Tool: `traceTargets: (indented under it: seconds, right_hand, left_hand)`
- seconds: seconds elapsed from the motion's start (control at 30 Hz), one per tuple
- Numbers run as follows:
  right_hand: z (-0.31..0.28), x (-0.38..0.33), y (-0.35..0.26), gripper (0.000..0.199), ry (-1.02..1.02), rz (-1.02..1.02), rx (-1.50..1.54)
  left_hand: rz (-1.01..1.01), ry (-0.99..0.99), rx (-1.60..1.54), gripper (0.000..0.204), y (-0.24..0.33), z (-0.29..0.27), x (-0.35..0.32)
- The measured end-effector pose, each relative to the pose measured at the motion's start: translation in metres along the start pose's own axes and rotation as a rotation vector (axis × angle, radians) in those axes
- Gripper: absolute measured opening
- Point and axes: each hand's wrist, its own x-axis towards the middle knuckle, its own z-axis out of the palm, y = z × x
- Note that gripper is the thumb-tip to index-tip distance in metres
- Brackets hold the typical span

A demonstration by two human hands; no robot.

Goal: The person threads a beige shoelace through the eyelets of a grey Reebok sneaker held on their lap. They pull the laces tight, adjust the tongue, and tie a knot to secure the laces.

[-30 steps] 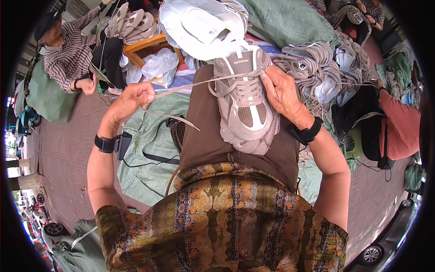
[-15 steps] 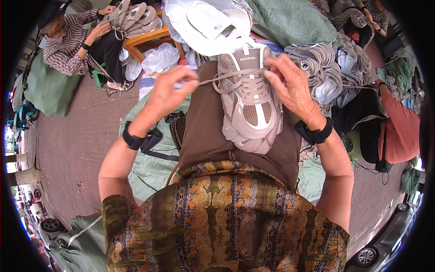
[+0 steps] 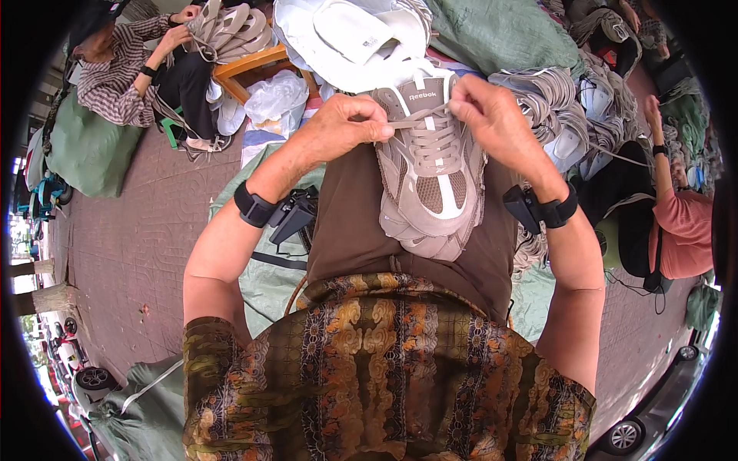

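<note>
On my lap lies a stack of grey-taupe shoe uppers, the top sneaker upper [image 3: 434, 192] with its toe toward me and its white-trimmed tongue pointing away. A taupe shoelace [image 3: 437, 146] crosses it in several rows. At the left of the top eyelets my left hand [image 3: 350, 123] pinches a length of this lace. My right hand [image 3: 488, 111] is closed at the upper right eyelets, its fingertips on the lace there. The lace runs across between both hands, over the tongue. Each wrist wears a black strap with a small device.
White shoe pieces [image 3: 357, 38] lie beyond my knees, beside a wooden stool [image 3: 254, 69] and a clear plastic bag [image 3: 277, 100]. Bundled uppers [image 3: 538, 100] pile up at the right. Green sacks [image 3: 503, 34] stand around. A person [image 3: 115, 69] sits far left; another in pink [image 3: 680, 230] sits right.
My left hand has moved right, from out beside the upper to its eyelets, with the lace now drawn shorter between the hands. My right hand stays near the top eyelets.
</note>
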Motion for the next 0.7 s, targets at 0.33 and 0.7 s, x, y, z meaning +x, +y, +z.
traceTargets:
  seconds: [0.33,0.7]
  right_hand:
    - [-0.104,-0.02,0.023,0.016,0.028,0.318,0.501]
    - [-0.182,-0.018,0.044,0.017,0.145,0.224,0.443]
  left_hand:
    - [0.217,0.034,0.094,0.016,-0.005,0.015,-0.002]
    - [0.198,0.17,0.276,0.019,0.003,0.029,0.005]
